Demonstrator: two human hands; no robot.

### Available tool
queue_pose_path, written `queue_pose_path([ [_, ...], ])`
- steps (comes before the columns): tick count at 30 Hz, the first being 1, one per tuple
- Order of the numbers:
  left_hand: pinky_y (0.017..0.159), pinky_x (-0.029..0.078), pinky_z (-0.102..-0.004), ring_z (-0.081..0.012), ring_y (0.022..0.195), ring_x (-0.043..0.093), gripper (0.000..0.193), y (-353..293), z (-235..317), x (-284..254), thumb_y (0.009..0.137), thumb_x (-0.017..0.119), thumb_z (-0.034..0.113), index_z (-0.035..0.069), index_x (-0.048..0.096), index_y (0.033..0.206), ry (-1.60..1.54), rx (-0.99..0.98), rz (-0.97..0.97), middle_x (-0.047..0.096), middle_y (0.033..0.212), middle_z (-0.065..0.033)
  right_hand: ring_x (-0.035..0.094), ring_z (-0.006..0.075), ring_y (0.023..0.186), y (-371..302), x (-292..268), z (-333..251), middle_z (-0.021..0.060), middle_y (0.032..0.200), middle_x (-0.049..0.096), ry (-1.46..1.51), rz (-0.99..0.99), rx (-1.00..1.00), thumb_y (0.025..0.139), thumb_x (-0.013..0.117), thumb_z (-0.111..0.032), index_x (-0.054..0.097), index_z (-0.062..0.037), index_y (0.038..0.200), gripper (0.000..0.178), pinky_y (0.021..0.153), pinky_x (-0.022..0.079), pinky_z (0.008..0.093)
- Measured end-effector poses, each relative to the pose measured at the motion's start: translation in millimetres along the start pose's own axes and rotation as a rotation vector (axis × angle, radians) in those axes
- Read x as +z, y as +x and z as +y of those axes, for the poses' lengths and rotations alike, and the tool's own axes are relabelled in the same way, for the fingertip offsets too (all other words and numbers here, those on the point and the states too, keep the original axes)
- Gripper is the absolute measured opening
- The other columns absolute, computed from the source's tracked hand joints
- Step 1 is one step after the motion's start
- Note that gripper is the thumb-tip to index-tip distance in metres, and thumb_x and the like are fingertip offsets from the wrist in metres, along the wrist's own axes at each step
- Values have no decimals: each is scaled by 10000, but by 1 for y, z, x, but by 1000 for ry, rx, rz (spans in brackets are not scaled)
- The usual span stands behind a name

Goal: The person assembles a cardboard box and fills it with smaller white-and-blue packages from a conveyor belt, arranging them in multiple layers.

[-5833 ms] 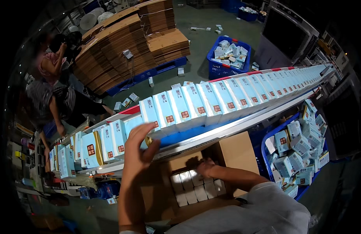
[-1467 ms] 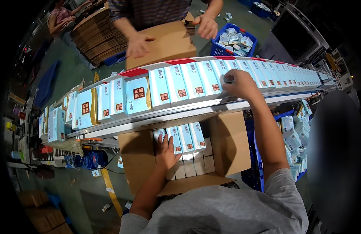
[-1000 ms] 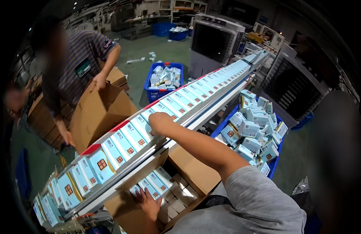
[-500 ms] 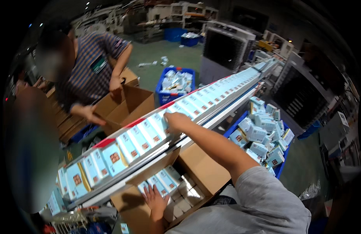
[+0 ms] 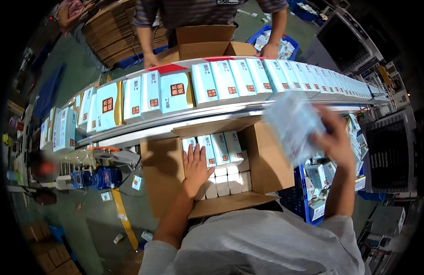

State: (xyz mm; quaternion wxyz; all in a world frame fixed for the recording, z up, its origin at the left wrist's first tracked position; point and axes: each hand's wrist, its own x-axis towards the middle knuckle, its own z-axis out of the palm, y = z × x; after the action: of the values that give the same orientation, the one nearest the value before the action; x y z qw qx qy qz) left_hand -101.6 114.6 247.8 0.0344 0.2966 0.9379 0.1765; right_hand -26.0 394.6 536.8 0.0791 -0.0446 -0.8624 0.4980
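Note:
My left hand (image 5: 196,165) lies open, fingers spread, on light-blue tissue packs (image 5: 219,149) inside an open cardboard carton (image 5: 276,158). Below those, a row of white pack ends (image 5: 228,183) fills the carton's near part. My right hand (image 5: 335,140) is raised over the carton's right side, closed on a light-blue tissue pack (image 5: 294,126); both are smeared by motion. Just beyond the carton runs a conveyor (image 5: 175,120) bearing a long line of similar packs (image 5: 228,82), most standing side by side, a few turned with their broad face outward.
Across the conveyor a person in a striped shirt (image 5: 193,13) has both hands by another open carton (image 5: 205,34). A blue crate (image 5: 308,206) heaped with packs stands at my right. Flattened cardboard (image 5: 113,34) is stacked at the back left. A blue motor (image 5: 106,177) sits under the conveyor.
My right hand has come off the conveyor line and moved back toward me with a tissue pack. My left hand stays on the packs in the carton. The view has turned.

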Motion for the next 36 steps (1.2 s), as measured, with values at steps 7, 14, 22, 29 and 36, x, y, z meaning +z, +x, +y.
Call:
queue_pose_path([
  [7,1052,194,-416,-343,1307,153,705,-3,24,-36,759,591,164,-44,216,1319,-40,-213,-287,167,1396,-227,509,341,987,-12,140,152,197,1119,486,-821,-153,111,700,634,-221,502,-68,1159,501,785,455,401],
  [14,945,373,-392,-350,1184,394,407,-3,-7,-1,818,409,60,-59,401,1207,174,61,-149,397,1260,-255,344,376,1197,3,160,179,191,1291,366,-927,-537,-81,652,689,-391,355,-136,1293,767,941,348,467],
  [22,952,112,-665,-442,1295,31,927,21,23,-17,638,655,527,236,185,1382,77,-51,-428,93,1429,-187,195,431,1272,35,177,176,186,1421,145,-922,-780,9,571,639,-645,154,-329,1377,992,968,207,599],
  [29,920,99,-697,-471,1271,86,967,39,26,-15,571,686,555,247,233,1367,105,-64,-459,142,1426,-150,162,396,1294,59,179,178,175,1418,173,-787,-925,121,529,642,-684,189,-274,1381,1049,994,196,573],
  [36,890,388,-376,-307,1085,484,720,114,-25,-35,611,687,493,36,519,1141,-195,160,-624,544,1114,-176,337,310,1229,109,199,207,154,1328,369,-694,-999,59,650,482,-732,377,-129,1306,898,1038,224,402],
])
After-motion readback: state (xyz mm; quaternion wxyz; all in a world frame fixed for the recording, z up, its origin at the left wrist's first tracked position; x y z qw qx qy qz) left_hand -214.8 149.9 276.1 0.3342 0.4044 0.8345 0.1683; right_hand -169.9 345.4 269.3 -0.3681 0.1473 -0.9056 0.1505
